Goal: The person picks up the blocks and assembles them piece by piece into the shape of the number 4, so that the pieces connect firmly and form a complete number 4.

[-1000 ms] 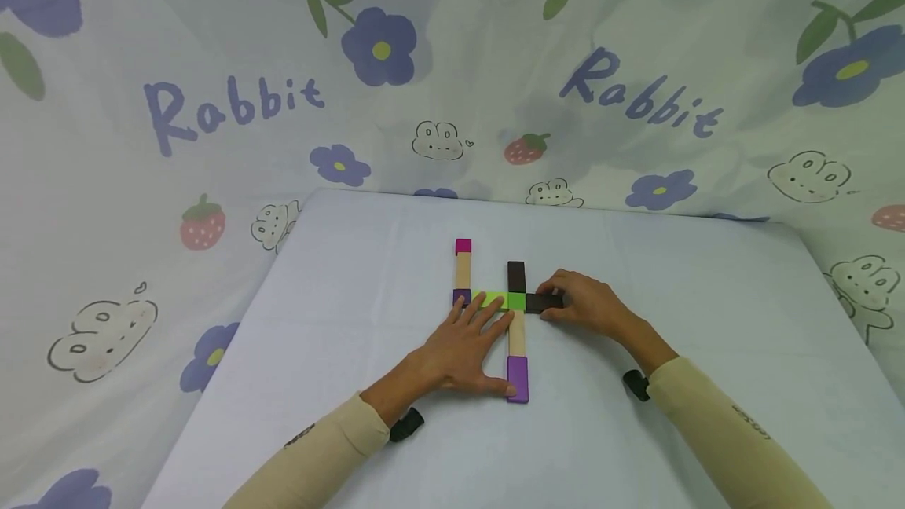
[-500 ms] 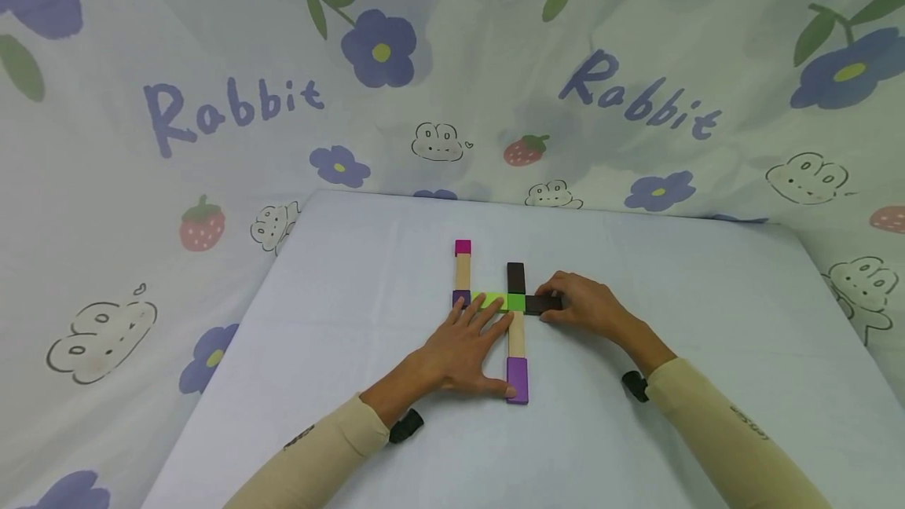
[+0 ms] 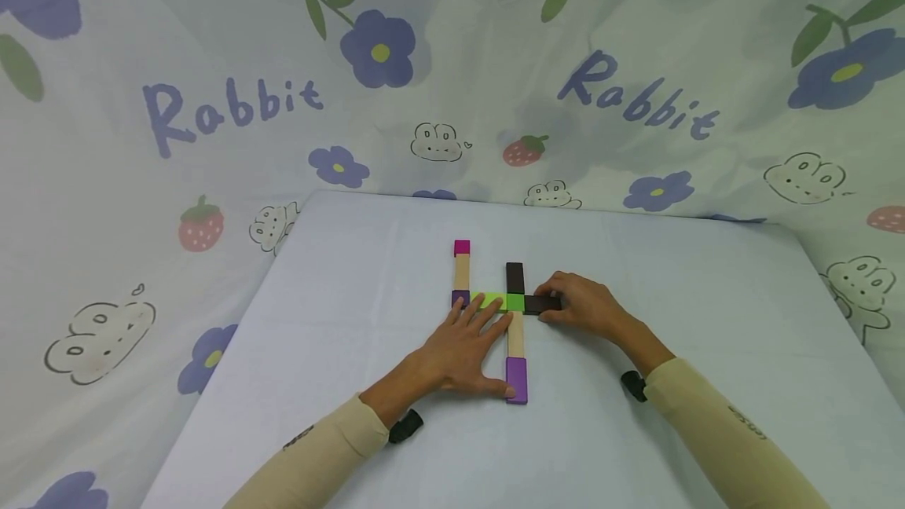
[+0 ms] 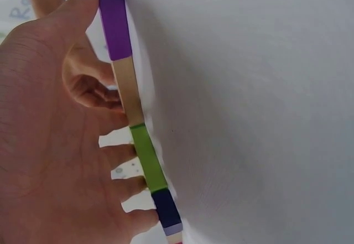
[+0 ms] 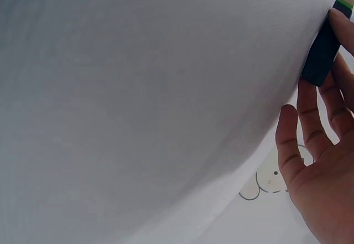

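Flat coloured blocks lie joined in a branching figure on the white table. My left hand [image 3: 463, 352] is spread over it, fingertips touching the dark purple block [image 3: 460, 299] and the lime block [image 3: 488, 302], thumb on the long purple block [image 3: 517, 380]. At the right, my right hand [image 3: 583, 303] pinches a black block [image 3: 540, 304] whose end meets the green block [image 3: 515, 302]. Another black block [image 3: 514, 277] stretches away behind the green one, and a tan block [image 3: 515, 335] runs toward the purple one. The right wrist view shows thumb and fingers about the black block [image 5: 322, 56].
Behind the dark purple block, a second tan block [image 3: 462, 272] ends at a magenta block [image 3: 462, 247]. The white tabletop [image 3: 353, 273] extends on every side of the figure. A patterned curtain [image 3: 452, 61] hangs at the table's back edge.
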`<action>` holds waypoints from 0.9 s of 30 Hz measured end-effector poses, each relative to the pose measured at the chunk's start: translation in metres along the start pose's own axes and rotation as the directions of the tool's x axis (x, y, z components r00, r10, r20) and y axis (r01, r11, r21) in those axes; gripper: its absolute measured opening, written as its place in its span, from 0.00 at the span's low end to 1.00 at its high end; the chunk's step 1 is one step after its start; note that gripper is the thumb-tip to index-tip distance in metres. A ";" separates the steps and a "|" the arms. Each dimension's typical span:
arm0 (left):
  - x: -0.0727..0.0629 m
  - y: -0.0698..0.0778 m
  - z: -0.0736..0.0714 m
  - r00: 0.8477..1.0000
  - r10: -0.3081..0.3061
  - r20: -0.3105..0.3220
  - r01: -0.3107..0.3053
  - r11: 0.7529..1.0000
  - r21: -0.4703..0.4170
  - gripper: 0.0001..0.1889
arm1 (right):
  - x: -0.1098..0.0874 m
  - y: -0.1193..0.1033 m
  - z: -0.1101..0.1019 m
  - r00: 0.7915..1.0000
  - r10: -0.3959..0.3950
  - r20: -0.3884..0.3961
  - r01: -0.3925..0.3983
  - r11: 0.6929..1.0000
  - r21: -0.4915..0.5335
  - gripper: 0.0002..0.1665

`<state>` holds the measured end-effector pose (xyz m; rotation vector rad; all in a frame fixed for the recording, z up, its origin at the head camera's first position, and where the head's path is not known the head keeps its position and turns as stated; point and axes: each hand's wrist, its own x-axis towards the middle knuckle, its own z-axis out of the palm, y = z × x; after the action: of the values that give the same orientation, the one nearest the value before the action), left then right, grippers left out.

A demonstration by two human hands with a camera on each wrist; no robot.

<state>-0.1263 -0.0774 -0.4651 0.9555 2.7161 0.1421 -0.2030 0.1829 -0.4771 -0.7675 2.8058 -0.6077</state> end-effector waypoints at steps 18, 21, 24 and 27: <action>0.001 0.000 -0.001 1.000 0.001 0.003 -0.001 0.999 0.034 0.59 | 0.000 -0.001 0.000 1.000 0.013 0.012 -0.013 1.000 0.000 0.32; 0.002 0.000 -0.001 1.000 0.000 0.006 0.000 0.999 0.036 0.59 | -0.001 -0.002 0.001 1.000 0.023 0.011 -0.023 1.000 0.001 0.38; 0.002 0.000 -0.001 1.000 -0.003 0.008 0.003 0.999 0.035 0.59 | -0.004 -0.004 0.000 1.000 0.029 0.005 -0.029 1.000 -0.007 0.44; 0.002 0.000 -0.001 1.000 -0.005 0.009 0.005 1.000 0.029 0.59 | -0.006 -0.007 0.000 1.000 0.031 0.002 -0.031 1.000 -0.005 0.51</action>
<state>-0.1275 -0.0763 -0.4647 0.9551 2.7192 0.0968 -0.1946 0.1810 -0.4739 -0.7240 2.8126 -0.5944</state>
